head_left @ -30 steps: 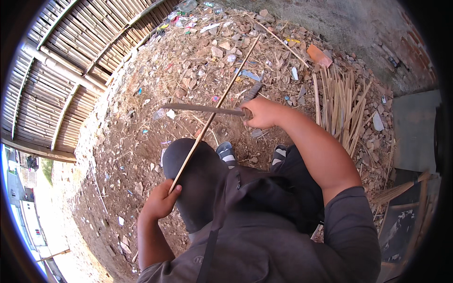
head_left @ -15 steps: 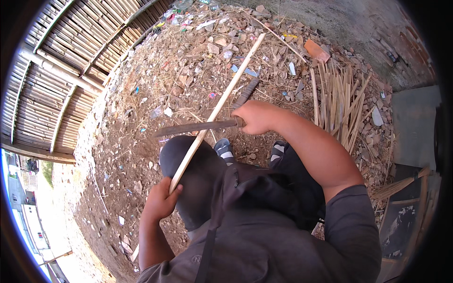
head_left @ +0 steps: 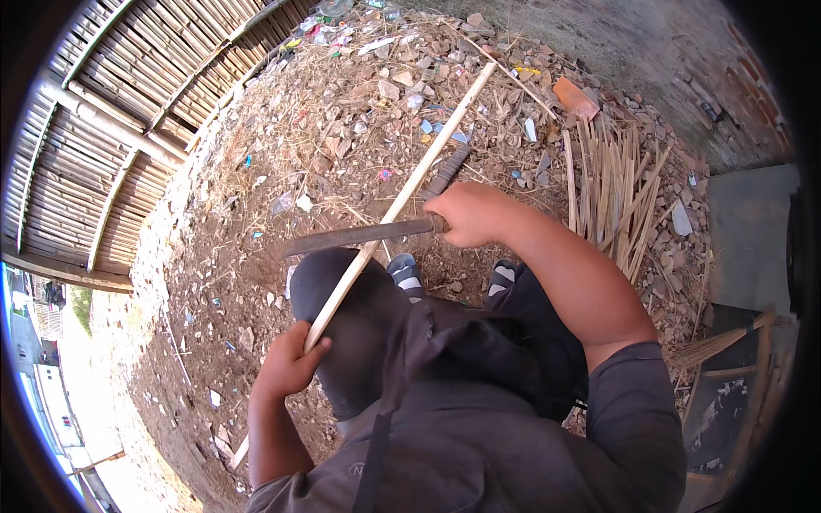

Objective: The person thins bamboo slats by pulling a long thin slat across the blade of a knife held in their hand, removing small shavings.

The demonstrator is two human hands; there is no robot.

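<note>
My left hand point(head_left: 291, 359) is closed around a long pale bamboo strip point(head_left: 414, 184), which lies slantwise over my dark-clad left knee point(head_left: 321, 278) and points up and away to the right. Its lower end shows again beyond my left forearm. In my right hand point(head_left: 470, 214) is the handle of a machete, mostly covered by my fingers. The machete's dark, worn blade point(head_left: 342, 237) reaches left and crosses the strip just beyond the knee; whether it bites into the strip I cannot tell. Close to my right knuckles lies a dark ribbed rod point(head_left: 448, 171).
A pile of split bamboo strips point(head_left: 611, 192) lies to the right, beside a broken orange brick point(head_left: 575, 98). Rubble and litter cover the ground. A bamboo-slat wall point(head_left: 94, 145) stands at the left, and a grey wall point(head_left: 650, 60) at the far right. My sandalled feet point(head_left: 404, 272) are below.
The strip's far end has swung slightly to the right. Both hands keep their hold, and the machete stays across the strip in nearly the same place.
</note>
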